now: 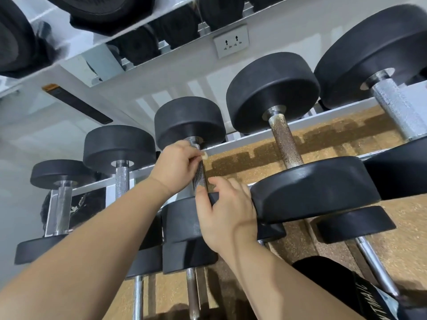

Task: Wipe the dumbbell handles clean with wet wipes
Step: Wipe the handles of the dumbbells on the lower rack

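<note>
Dumbbell handle (200, 179): knurled steel, third along the rack (300, 124).
Left hand (176, 166): fingers curled round the handle's far end.
Right hand (227, 209): fingers relaxed, resting on the near head (182, 218).

2 hands (175, 165), 5 dumbbells (272, 91) in their row, 1 wall socket (231, 41) with 2 outlets

Tight handle (199, 174) gap (black heads (189, 121) either end)
</note>
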A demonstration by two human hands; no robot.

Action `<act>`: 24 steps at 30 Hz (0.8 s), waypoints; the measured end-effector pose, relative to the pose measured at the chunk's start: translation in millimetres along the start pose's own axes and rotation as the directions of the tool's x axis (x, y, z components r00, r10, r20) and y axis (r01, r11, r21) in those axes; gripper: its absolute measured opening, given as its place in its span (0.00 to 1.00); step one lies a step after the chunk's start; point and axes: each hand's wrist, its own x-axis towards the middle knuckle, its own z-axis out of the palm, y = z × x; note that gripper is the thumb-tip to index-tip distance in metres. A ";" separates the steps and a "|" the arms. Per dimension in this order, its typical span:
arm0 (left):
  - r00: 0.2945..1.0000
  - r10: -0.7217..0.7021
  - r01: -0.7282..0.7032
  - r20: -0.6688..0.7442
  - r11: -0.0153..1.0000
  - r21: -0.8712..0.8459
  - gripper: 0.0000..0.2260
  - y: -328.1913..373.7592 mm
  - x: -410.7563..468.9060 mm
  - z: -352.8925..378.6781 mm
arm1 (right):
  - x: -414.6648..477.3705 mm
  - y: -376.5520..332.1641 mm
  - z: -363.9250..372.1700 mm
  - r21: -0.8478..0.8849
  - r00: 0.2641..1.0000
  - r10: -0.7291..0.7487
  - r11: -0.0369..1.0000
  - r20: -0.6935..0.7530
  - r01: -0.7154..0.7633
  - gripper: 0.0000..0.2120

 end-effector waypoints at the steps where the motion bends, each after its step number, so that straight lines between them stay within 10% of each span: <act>1: 0.999 0.021 -0.019 0.045 0.998 -0.058 0.07 -1.0 -6.2 -1.6 | 0.3 0.1 -0.2 0.002 1.000 -0.002 1.000 0.005 0.002 0.26; 6: 0.986 0.027 0.023 0.163 0.954 -0.298 0.07 -1.9 -19.0 -7.8 | -0.3 1.5 0.0 0.011 1.000 -0.007 1.000 0.015 0.007 0.25; 14: 0.993 -0.039 0.031 -0.114 0.997 -0.073 0.03 -7.2 1.5 3.5 | -0.8 1.4 -0.5 0.039 1.000 0.013 0.999 0.023 -0.014 0.21; 20: 0.989 -0.093 0.124 0.115 0.944 -0.307 0.05 -12.5 -23.0 -1.3 | -0.2 1.2 -1.0 0.037 0.999 0.005 0.999 0.035 -0.007 0.23; 24: 0.985 -0.136 0.119 -0.103 0.980 -0.158 0.05 -5.9 0.3 4.8 | -0.3 1.2 0.4 0.043 1.000 0.011 0.999 0.003 -0.011 0.24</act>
